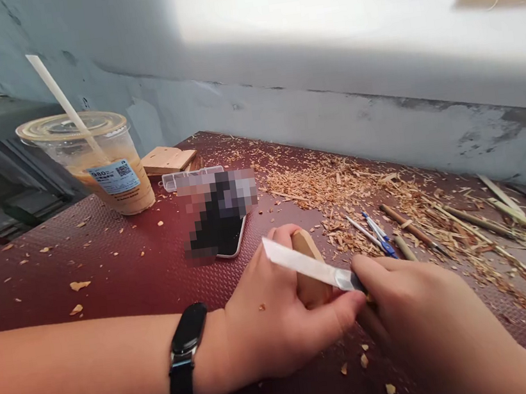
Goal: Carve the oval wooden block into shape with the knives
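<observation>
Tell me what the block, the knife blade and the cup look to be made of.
Block in the left hand: pale unfinished wood, matte tan, matching the shavings around it. Knife in the right hand: a bare metal blade, bright grey and reflective. Cup: probably clear glossy plastic, since the drink shows through. Its white straw could be paper or plastic.

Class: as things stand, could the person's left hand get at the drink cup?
Probably not straight away: the left hand is shut round the wooden block under the knife. Once freed, the way to the cup looks open.
</observation>
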The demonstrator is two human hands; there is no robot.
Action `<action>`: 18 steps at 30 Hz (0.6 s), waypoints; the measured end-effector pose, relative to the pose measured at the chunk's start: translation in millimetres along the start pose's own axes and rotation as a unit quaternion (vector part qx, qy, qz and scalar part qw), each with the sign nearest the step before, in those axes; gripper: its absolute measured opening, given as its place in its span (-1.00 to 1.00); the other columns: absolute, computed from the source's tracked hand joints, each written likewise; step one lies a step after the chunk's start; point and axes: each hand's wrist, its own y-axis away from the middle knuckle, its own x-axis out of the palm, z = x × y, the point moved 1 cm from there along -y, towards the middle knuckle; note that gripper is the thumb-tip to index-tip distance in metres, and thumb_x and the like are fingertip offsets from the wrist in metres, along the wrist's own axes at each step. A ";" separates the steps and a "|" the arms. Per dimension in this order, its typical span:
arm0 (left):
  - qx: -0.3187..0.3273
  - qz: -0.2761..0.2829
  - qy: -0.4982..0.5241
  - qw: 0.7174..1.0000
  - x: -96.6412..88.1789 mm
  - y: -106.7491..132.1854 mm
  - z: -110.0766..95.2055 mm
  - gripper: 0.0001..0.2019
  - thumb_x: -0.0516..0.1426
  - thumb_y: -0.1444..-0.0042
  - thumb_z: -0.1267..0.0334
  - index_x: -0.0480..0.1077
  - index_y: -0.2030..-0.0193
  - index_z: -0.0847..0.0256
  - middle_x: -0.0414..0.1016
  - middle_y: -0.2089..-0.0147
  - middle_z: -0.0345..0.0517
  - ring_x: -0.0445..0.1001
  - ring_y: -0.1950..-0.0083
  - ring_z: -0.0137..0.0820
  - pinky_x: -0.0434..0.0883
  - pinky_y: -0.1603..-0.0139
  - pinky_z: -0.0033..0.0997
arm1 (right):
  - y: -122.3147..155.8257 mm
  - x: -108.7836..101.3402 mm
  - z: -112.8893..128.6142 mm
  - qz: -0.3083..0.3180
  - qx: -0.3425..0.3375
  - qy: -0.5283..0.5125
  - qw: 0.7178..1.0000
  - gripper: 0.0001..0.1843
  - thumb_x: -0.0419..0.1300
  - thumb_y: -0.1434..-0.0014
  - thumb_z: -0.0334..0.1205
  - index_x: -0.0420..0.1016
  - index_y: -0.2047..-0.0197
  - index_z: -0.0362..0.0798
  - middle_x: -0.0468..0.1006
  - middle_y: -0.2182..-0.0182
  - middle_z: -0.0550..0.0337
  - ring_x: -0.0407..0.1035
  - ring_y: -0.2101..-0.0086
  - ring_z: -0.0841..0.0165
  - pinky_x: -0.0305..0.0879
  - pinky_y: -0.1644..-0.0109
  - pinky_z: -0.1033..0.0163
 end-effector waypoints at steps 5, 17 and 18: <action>-0.004 0.059 -0.053 0.997 0.4 0.3 2.0 -0.28 0.30 0.01 -0.27 0.30 -0.06 0.29 0.42 -0.04 0.14 0.44 -0.02 -0.05 0.45 -0.12 0.05 | 3.8 -5.8 -15.2 0.050 -0.062 -0.015 0.997 -0.85 0.13 -0.04 -0.38 0.26 0.46 0.05 0.37 0.59 0.33 0.23 0.60 0.36 -0.16 0.43 0.19; 0.009 0.033 -0.059 0.998 2.3 1.4 2.8 -0.36 0.25 -0.06 -0.25 0.29 -0.06 0.24 0.44 0.04 0.04 0.45 0.08 -0.13 0.45 0.04 -0.05 | 3.0 -7.0 -13.3 0.048 -0.067 -0.003 0.997 -0.80 0.12 -0.02 -0.42 0.19 0.48 0.04 0.32 0.61 0.33 0.17 0.63 0.37 -0.23 0.43 0.20; 0.016 0.018 -0.065 0.998 2.9 1.5 1.8 -0.43 0.22 -0.11 -0.20 0.29 -0.02 0.23 0.44 0.09 0.00 0.44 0.12 -0.16 0.43 0.08 -0.07 | 3.5 -6.3 -12.8 0.043 -0.058 0.007 0.997 -0.79 0.12 -0.03 -0.42 0.17 0.48 0.05 0.31 0.62 0.33 0.18 0.64 0.37 -0.22 0.44 0.21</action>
